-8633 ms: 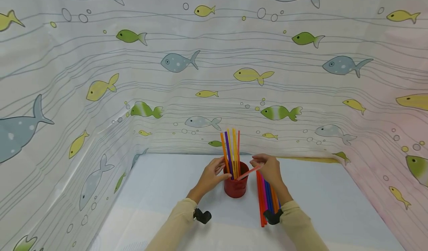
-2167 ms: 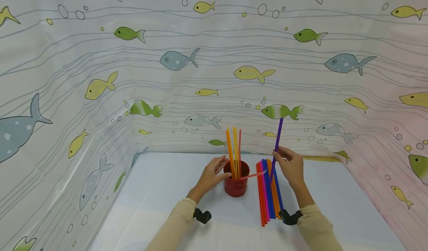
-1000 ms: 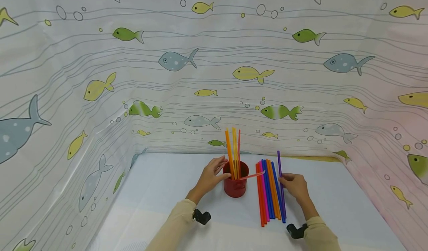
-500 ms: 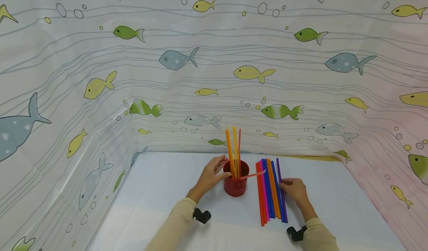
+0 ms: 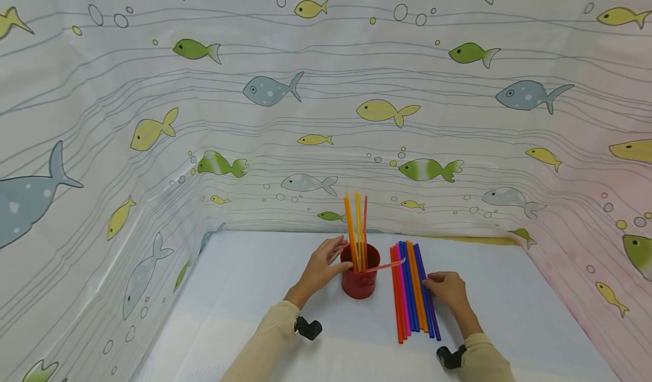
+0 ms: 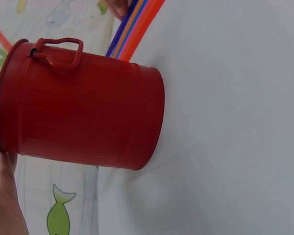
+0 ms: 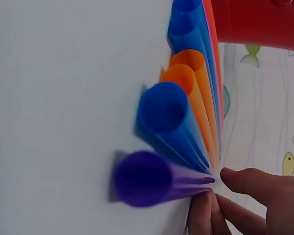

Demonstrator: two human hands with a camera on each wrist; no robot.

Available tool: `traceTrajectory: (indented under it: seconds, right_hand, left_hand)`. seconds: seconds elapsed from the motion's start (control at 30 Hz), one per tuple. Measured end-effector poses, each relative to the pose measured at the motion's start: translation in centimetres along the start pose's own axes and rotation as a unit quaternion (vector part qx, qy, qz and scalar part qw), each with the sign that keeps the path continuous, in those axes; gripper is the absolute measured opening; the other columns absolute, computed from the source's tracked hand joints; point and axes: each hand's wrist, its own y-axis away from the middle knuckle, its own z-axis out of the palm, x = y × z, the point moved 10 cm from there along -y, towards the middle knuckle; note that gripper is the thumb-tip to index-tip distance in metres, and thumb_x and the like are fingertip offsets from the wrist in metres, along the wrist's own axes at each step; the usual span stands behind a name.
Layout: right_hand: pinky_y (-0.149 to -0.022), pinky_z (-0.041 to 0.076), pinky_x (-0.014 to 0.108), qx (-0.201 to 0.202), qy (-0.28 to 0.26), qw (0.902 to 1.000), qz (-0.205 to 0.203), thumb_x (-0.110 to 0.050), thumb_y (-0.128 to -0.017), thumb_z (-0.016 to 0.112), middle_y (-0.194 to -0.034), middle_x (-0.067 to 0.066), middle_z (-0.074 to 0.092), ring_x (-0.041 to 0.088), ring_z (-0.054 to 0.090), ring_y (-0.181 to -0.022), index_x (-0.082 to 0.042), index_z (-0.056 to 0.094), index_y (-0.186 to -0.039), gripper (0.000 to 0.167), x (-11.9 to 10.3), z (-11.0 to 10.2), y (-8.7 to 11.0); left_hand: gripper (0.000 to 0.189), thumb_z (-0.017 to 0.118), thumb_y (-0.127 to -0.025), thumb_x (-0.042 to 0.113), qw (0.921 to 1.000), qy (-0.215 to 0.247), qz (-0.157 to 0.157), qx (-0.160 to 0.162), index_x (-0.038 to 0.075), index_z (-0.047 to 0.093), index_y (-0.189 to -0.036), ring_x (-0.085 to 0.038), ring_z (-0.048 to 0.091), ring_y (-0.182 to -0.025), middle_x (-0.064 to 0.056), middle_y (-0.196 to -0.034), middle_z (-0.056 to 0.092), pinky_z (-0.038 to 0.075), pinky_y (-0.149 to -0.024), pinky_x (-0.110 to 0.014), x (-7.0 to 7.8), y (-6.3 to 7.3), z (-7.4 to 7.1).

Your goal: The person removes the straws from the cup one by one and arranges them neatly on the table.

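Observation:
My left hand point(image 5: 321, 266) holds a small red metal bucket point(image 5: 359, 286) at its left rim, thumb in front and fingers behind. Orange, yellow and red drinking straws point(image 5: 350, 229) stand in it, and a bent pale red straw point(image 5: 384, 266) sticks out over the right rim. My right hand point(image 5: 448, 288) lies beside a row of flat-lying straws, fingertips touching the purple straw point(image 7: 142, 178) at the row's right end. In the right wrist view the thumb point(image 7: 257, 183) is lifted slightly off, fingers beside the straw. A blue straw point(image 7: 164, 107) lies alongside the purple one.
The row also includes red straws point(image 5: 397, 308), a magenta straw point(image 5: 404, 303), blue and orange straws point(image 5: 419, 291), side by side to the right of the bucket. The white tabletop point(image 5: 244, 280) ends at a fish-print curtain point(image 5: 326, 144) behind and at both sides.
My right hand took the purple straw out of the bucket, laid it at the row's right end and slid it left against the blue straw. My left hand has stayed at the bucket.

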Motion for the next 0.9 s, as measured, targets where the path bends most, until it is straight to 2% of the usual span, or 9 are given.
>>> traceTrajectory:
  seconds: [0.37,0.63,0.7,0.9]
  right_hand:
    - [-0.065,0.061,0.035,0.007,-0.001,1.0,-0.002,-0.015,-0.088,0.072,-0.098,0.025,0.069,0.024,0.069,-0.074,0.014,0.065,-0.11,0.037,-0.1,-0.2,0.6]
    - [-0.065,0.06,0.036,0.013,0.012,0.9998,-0.002,-0.015,-0.089,0.071,-0.096,0.023,0.069,0.022,0.066,-0.072,0.012,0.065,-0.112,0.037,-0.6,-0.4,1.2]
    - [-0.066,0.06,0.036,0.02,0.019,0.9996,-0.003,-0.016,-0.088,0.071,-0.097,0.023,0.069,0.022,0.066,-0.074,0.012,0.065,-0.112,0.036,-0.7,-0.6,1.3]
    - [-0.069,0.06,0.039,0.055,0.034,0.9975,-0.028,-0.016,-0.088,0.072,-0.096,0.02,0.07,0.027,0.065,-0.08,0.009,0.068,-0.111,0.034,-2.0,-1.3,1.4]
  left_hand:
    - [0.073,0.078,-0.082,0.018,0.9999,0.011,0.001,-0.002,0.006,0.043,-0.145,-0.017,0.051,-0.128,-0.007,-0.132,0.052,0.043,-0.103,-0.041,0.0,0.1,0.0]
    - [0.073,0.078,-0.081,0.017,0.9999,0.008,-0.007,-0.003,0.008,0.043,-0.145,-0.016,0.051,-0.128,-0.007,-0.132,0.052,0.044,-0.103,-0.032,-0.2,0.2,0.0]
    - [0.073,0.078,-0.081,0.015,0.9999,0.01,-0.009,-0.004,0.008,0.043,-0.145,-0.017,0.051,-0.128,-0.007,-0.133,0.052,0.044,-0.103,-0.031,-0.2,0.2,0.0]
    - [0.074,0.077,-0.082,0.008,0.9998,0.017,-0.003,-0.007,0.004,0.039,-0.146,-0.026,0.049,-0.13,-0.016,-0.136,0.049,0.042,-0.104,-0.041,0.2,0.3,0.0]
